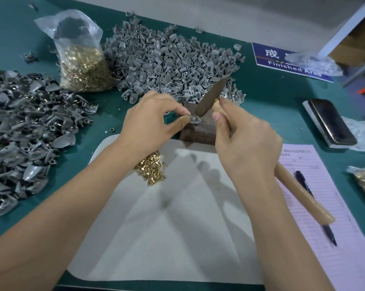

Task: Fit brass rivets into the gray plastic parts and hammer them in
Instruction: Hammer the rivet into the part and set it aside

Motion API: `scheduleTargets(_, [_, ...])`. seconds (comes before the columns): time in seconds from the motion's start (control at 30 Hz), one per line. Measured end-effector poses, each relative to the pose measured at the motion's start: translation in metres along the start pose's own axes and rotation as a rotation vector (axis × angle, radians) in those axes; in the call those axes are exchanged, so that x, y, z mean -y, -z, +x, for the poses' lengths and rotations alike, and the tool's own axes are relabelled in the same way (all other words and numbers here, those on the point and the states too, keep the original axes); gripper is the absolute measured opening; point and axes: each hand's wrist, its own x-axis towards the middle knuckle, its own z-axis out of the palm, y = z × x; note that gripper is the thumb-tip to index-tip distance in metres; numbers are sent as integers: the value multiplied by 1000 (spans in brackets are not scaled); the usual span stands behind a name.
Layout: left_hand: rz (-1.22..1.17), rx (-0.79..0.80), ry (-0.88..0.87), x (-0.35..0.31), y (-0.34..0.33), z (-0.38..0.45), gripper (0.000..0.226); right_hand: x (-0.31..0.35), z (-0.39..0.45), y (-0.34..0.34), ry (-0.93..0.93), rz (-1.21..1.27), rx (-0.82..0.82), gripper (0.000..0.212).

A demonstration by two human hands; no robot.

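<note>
1. Landmark: the dark block (pixel 200 129) at the far edge of the pale mat (pixel 166 217). All places below are given from it.
2. The gray part (pixel 193 119) sits on top of the block with a brass rivet (pixel 195 118) seated in it.
3. The left hand (pixel 150 120) pinches the part by its left edge between thumb and fingertip.
4. The right hand (pixel 244 148) is wrapped around the hammer (pixel 211 97) high on the handle; the head hovers just above the rivet.
5. Handling, as a judgement: the part is light, stiff and small, so it may skid or tip; hold it by the rim, clear of the rivet.
6. Room: fingers lie just beside the strike point. Loose rivets (pixel 151 170) lie on the mat nearer the person; a heap of parts (pixel 171 59) lies beyond the block.
</note>
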Motion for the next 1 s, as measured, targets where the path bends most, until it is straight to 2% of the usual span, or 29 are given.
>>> scheduleTargets(0.07, [3, 0, -14, -1, 0, 0, 6, 1, 1, 3, -14, 85, -70, 29])
scheduleTargets(0.17, [3, -7, 0, 0, 0, 0, 8, 1, -1, 0, 27, -24, 26, 27])
scheduleTargets(0.3, [12, -6, -23, 0, 0, 0, 6, 3, 1, 0, -4, 52, -77, 27])
scheduleTargets(0.37, [7, -5, -9, -1, 0, 0, 5, 1, 4, -2, 16, -37, 15, 25])
scheduleTargets(0.53, [-3, -7, 12, -1, -1, -2, 6, -18, 13, -2, -190, 164, 37, 25])
scheduleTargets(0.63, [-34, -34, 13, -5, -5, -3, 4, -28, 19, -6, -255, 121, 93, 24])
scheduleTargets(0.8, [-85, -198, -12, -13, 1, -3, 7, -25, 14, -12, -138, -2, 149, 35])
scheduleTargets(0.9, [-82, -190, -13, -18, 11, -4, 6, -19, 13, -14, -121, -141, 175, 33])
scheduleTargets(0.93, [-80, -173, -14, -19, 15, -7, 6, -16, 12, -13, -116, -172, 161, 34])
scheduleTargets(1.0, [-90, -147, -9, -22, 26, -17, 3, -9, 9, -10, -13, -119, 15, 30])
